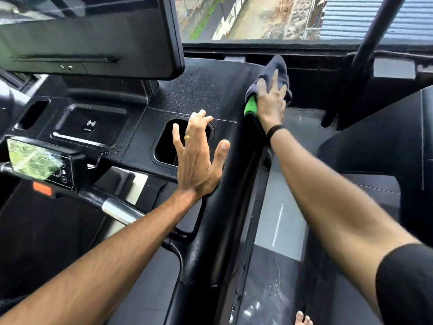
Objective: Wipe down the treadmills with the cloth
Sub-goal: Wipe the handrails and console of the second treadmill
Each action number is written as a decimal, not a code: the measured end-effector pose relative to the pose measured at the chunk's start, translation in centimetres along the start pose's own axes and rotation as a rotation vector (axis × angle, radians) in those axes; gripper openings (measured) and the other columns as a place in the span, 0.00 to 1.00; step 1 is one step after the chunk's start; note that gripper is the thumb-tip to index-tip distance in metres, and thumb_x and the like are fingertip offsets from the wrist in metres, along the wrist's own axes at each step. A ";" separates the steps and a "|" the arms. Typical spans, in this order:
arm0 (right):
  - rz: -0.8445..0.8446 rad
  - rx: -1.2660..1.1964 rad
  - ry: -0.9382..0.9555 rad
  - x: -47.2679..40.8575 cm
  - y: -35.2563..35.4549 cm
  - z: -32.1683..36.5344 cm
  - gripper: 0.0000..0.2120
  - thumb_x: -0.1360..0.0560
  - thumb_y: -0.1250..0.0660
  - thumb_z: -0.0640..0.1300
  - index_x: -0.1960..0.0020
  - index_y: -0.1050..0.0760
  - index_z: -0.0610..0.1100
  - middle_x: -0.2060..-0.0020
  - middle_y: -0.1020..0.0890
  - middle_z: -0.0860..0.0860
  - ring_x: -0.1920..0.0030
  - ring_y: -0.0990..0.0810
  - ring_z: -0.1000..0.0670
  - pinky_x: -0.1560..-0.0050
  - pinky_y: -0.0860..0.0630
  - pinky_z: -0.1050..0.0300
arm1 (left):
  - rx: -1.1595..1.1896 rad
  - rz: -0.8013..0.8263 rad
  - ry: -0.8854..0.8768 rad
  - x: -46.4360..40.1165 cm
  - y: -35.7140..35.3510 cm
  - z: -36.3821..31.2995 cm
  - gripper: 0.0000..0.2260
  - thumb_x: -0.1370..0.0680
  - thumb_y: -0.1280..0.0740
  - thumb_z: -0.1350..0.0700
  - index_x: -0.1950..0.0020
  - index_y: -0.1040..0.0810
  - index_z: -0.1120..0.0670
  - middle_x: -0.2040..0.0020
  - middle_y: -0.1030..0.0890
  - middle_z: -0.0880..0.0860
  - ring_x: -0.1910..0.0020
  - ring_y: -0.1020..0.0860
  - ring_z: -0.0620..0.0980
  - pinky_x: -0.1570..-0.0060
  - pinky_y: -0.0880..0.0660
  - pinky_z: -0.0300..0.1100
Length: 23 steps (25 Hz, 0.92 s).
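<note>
Two hands, right hand [271, 99] pressing cloth [277, 71] on treadmill [210, 90]

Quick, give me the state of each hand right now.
Left hand: open, fingers spread, heel resting on the treadmill console, holding nothing.
Right hand: open, straight fingers pressing the cloth against the console's right edge.

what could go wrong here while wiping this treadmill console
The cloth under the right hand sits at the console's right edge; it might slip off into the gap. Water droplets lie near the wireless pad and could seep in. The left hand braces beside the cup holder and may slide.
</note>
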State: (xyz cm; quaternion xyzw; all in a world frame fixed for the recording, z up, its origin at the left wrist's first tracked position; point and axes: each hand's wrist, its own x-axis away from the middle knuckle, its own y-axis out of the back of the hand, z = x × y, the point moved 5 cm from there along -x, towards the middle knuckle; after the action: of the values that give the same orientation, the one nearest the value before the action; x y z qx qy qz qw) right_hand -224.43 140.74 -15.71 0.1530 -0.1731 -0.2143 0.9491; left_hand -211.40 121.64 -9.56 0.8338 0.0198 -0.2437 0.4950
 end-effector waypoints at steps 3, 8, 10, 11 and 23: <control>0.007 0.176 0.211 9.4 -1.0 -1.8 0.29 0.19 0.45 0.59 0.20 0.48 0.58 0.20 0.52 0.44 0.22 0.50 0.35 0.26 0.47 0.37 | 0.021 -0.031 -0.015 0.2 0.2 0.0 0.26 0.18 0.49 0.42 0.28 0.35 0.58 0.26 0.32 0.54 0.22 0.39 0.51 0.24 0.55 0.62; 0.084 0.370 0.487 10.2 -1.8 -0.8 0.28 0.21 0.43 0.59 0.22 0.43 0.61 0.19 0.53 0.52 0.21 0.57 0.39 0.25 0.56 0.32 | 0.019 -0.032 -0.016 0.2 0.2 0.0 0.25 0.18 0.47 0.42 0.28 0.34 0.58 0.26 0.31 0.54 0.23 0.38 0.51 0.24 0.55 0.61; 0.066 0.370 0.403 5.2 -1.0 0.9 0.27 0.20 0.43 0.59 0.22 0.43 0.61 0.19 0.53 0.52 0.21 0.56 0.39 0.24 0.52 0.34 | 0.034 -0.032 -0.022 0.3 0.1 0.1 0.25 0.18 0.46 0.43 0.29 0.34 0.58 0.27 0.30 0.53 0.23 0.38 0.52 0.24 0.55 0.62; 0.063 0.376 0.368 3.5 -0.8 1.3 0.27 0.20 0.43 0.59 0.22 0.44 0.61 0.19 0.53 0.52 0.21 0.56 0.39 0.24 0.51 0.35 | 0.040 -0.033 -0.024 0.2 0.1 0.1 0.24 0.18 0.46 0.43 0.28 0.34 0.58 0.28 0.30 0.53 0.23 0.37 0.52 0.24 0.56 0.62; 0.036 0.456 0.506 18.0 -2.5 -2.5 0.27 0.21 0.43 0.53 0.22 0.41 0.58 0.19 0.50 0.51 0.20 0.56 0.40 0.24 0.54 0.34 | 0.140 -0.034 -0.104 4.0 2.0 -0.8 0.37 0.20 0.53 0.32 0.24 0.39 0.61 0.26 0.31 0.55 0.23 0.37 0.51 0.25 0.61 0.62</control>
State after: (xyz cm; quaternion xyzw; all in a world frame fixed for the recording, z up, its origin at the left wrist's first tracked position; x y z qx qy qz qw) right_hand -209.03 130.89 -14.11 0.4064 0.0217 -0.1087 0.9069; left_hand -207.02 120.49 -9.27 0.8522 -0.0089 -0.2956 0.4316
